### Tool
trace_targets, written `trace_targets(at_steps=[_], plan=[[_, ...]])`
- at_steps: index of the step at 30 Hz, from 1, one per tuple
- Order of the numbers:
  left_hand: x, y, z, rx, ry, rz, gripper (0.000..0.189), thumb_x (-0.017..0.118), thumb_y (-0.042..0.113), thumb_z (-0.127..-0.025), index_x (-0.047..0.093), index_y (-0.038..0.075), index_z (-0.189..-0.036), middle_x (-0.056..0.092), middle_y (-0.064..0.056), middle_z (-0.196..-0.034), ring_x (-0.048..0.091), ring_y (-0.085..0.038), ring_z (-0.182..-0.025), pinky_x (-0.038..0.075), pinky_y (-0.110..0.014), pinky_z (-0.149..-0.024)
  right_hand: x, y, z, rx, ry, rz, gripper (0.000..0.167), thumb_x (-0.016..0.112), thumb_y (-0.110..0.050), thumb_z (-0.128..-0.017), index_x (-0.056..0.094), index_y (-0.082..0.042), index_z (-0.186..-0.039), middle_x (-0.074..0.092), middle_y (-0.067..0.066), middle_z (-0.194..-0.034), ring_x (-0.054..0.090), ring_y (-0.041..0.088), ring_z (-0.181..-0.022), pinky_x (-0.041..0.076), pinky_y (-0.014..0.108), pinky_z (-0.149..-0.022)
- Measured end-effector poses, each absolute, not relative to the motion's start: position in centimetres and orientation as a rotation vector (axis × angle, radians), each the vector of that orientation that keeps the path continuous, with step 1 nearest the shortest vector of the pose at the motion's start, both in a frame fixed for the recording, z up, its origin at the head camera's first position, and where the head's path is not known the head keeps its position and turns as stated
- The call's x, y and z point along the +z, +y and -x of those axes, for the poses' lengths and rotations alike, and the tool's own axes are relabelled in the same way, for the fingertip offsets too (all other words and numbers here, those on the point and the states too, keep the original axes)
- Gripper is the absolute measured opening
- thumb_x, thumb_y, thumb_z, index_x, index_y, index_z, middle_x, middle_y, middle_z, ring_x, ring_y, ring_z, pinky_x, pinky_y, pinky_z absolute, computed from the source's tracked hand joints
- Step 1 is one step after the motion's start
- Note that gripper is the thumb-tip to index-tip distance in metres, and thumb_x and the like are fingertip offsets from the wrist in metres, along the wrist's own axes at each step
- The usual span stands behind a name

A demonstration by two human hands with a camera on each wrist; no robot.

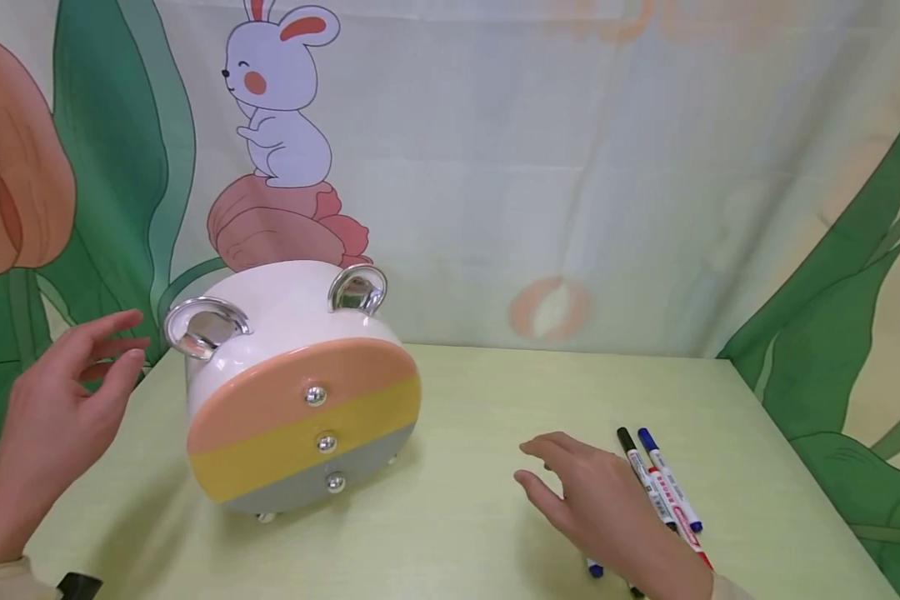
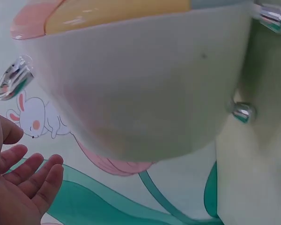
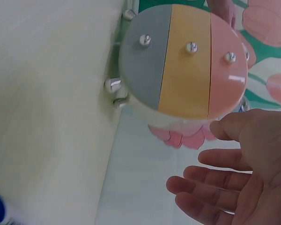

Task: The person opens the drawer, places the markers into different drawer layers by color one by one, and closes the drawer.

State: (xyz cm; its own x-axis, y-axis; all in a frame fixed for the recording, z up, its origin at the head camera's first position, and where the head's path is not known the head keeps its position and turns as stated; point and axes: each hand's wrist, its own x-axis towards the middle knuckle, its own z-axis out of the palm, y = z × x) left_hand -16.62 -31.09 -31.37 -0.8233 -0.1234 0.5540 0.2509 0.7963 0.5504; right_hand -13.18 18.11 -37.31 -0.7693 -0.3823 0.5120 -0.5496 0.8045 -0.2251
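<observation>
A white oval drawer box (image 1: 292, 300) stands on short silver feet on the table. Its front has an orange drawer (image 1: 270, 387), a yellow drawer (image 1: 270, 450) and a grey drawer (image 1: 292, 493), each with a round silver knob, all pushed in. Two silver ear-shaped loops rise from its top. My left hand (image 1: 75, 400) hovers just left of the box, fingers relaxed and holding nothing; the left wrist view shows the box's white side (image 2: 140, 93) beside it. My right hand (image 1: 600, 492) is above the table to the right of the box, fingers loosely bent with nothing in them.
Several marker pens (image 1: 667, 483) with black, blue and red caps lie at the right, partly hidden under my right hand and forearm. A curtain (image 1: 495, 167) printed with a rabbit and flowers hangs behind the table (image 1: 480, 400). A small black object (image 1: 79, 585) shows at the lower left.
</observation>
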Motion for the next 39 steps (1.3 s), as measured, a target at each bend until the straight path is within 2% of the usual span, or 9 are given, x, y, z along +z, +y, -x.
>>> trace_targets(at_steps=[3, 9, 12, 14, 22, 25, 29, 32, 39], plan=[[-30.8, -30.6, 16.9, -0.883, -2.41, 0.09, 0.045, 0.055, 0.022, -0.108, 0.052, 0.01, -0.151, 0.056, -0.02, -0.141, 0.04, 0.023, -0.094, 0.036, -0.003, -0.072, -36.6, 16.6, 13.6, 0.499, -2.508, -0.772, 0.023, 0.079, -0.027, -0.093, 0.076, -0.015, -0.111, 0.072, -0.007, -0.111, 0.069, 0.005, -0.078, 0.052, 0.023, -0.062], [-29.5, -29.6, 17.2, -0.949, -2.407, 0.082, 0.047, 0.052, 0.026, -0.109, 0.049, 0.009, -0.153, 0.052, -0.017, -0.143, 0.044, 0.017, -0.102, 0.036, 0.002, -0.076, -34.9, 13.6, 14.4, 0.555, -2.456, -0.878, 0.022, 0.076, -0.027, -0.095, 0.075, -0.014, -0.113, 0.072, -0.006, -0.112, 0.07, 0.008, -0.083, 0.054, 0.027, -0.063], [-28.9, -29.0, 17.5, -0.97, -2.418, 0.069, 0.047, 0.051, 0.026, -0.109, 0.049, 0.009, -0.153, 0.051, -0.016, -0.142, 0.052, 0.001, -0.108, 0.037, 0.001, -0.076, -34.1, 12.3, 14.9, 0.604, -2.419, -0.899, 0.02, 0.076, -0.025, -0.095, 0.076, -0.014, -0.112, 0.073, -0.006, -0.111, 0.071, 0.008, -0.082, 0.054, 0.028, -0.062], [-28.5, -28.7, 17.6, -0.982, -2.412, 0.079, 0.046, 0.051, 0.025, -0.109, 0.05, 0.01, -0.153, 0.052, -0.015, -0.139, 0.053, -0.004, -0.108, 0.038, 0.001, -0.076, -33.8, 11.5, 15.2, 0.632, -2.395, -0.909, 0.02, 0.077, -0.024, -0.094, 0.077, -0.014, -0.111, 0.073, -0.006, -0.11, 0.071, 0.008, -0.081, 0.054, 0.027, -0.062], [-27.8, -28.1, 17.3, -1.031, -2.31, 0.162, 0.039, 0.045, 0.022, -0.111, 0.058, 0.008, -0.146, 0.053, 0.013, -0.124, 0.054, 0.007, -0.098, 0.041, -0.002, -0.08, -33.1, 8.6, 15.7, 0.715, -2.306, -0.93, 0.018, 0.079, -0.021, -0.093, 0.077, -0.012, -0.108, 0.075, -0.004, -0.103, 0.068, 0.008, -0.077, 0.051, 0.023, -0.059], [-27.5, -27.7, 17.1, -1.027, -2.308, 0.165, 0.039, 0.047, 0.022, -0.111, 0.059, 0.006, -0.144, 0.054, 0.012, -0.121, 0.053, 0.007, -0.098, 0.041, -0.002, -0.08, -33.1, 7.7, 15.8, 0.748, -2.281, -0.931, 0.018, 0.08, -0.019, -0.092, 0.077, -0.011, -0.107, 0.075, -0.003, -0.1, 0.067, 0.008, -0.075, 0.05, 0.02, -0.058], [-27.3, -27.2, 17.0, -1.001, -2.326, 0.164, 0.038, 0.048, 0.021, -0.111, 0.061, 0.004, -0.142, 0.056, 0.0, -0.125, 0.05, 0.003, -0.1, 0.04, -0.003, -0.078, -33.1, 6.5, 16.2, 0.784, -2.244, -0.942, 0.016, 0.08, -0.016, -0.091, 0.076, -0.009, -0.105, 0.075, -0.002, -0.096, 0.066, 0.008, -0.074, 0.048, 0.018, -0.057], [-27.1, -27.0, 16.9, -0.995, -2.337, 0.167, 0.037, 0.05, 0.021, -0.11, 0.063, 0.005, -0.14, 0.056, -0.003, -0.127, 0.048, 0.0, -0.102, 0.039, -0.003, -0.078, -33.1, 5.7, 16.3, 0.796, -2.219, -0.96, 0.015, 0.08, -0.015, -0.091, 0.075, -0.009, -0.104, 0.074, -0.001, -0.094, 0.065, 0.008, -0.074, 0.048, 0.018, -0.057], [-27.1, -26.8, 16.9, -1.024, -2.304, 0.268, 0.031, 0.059, 0.016, -0.107, 0.068, 0.004, -0.133, 0.056, 0.019, -0.116, 0.054, 0.001, -0.098, 0.043, -0.003, -0.075, -33.1, 3.7, 16.6, 0.793, -2.146, -1.004, 0.019, 0.082, -0.015, -0.089, 0.071, -0.007, -0.102, 0.073, 0.002, -0.093, 0.068, 0.011, -0.07, 0.051, 0.019, -0.059]])
